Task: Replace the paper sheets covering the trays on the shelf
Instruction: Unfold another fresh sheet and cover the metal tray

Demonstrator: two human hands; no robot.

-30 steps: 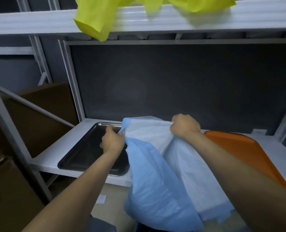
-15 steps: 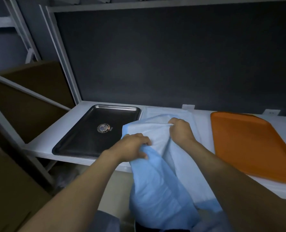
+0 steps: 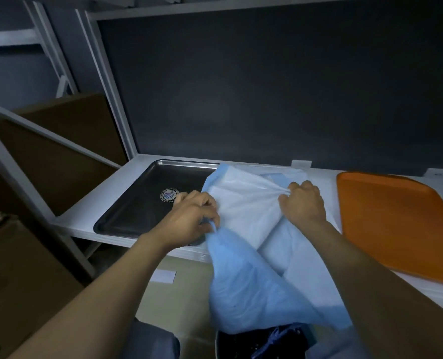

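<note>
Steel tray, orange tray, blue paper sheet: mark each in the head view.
steel tray (image 3: pixel 137 211): head view, bare floor, left half.
orange tray (image 3: pixel 391 216): head view, middle of its floor.
blue paper sheet (image 3: pixel 246 288): head view, lower hanging fold.

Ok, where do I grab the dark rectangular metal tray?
Probably its rolled near rim, from the open front of the white shelf: the dark metal tray lies flat and the dark back panel blocks the far side.

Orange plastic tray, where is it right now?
In the head view, the orange plastic tray lies on the white shelf at the right, just beyond the right hand gripping the blue paper sheet.
</note>
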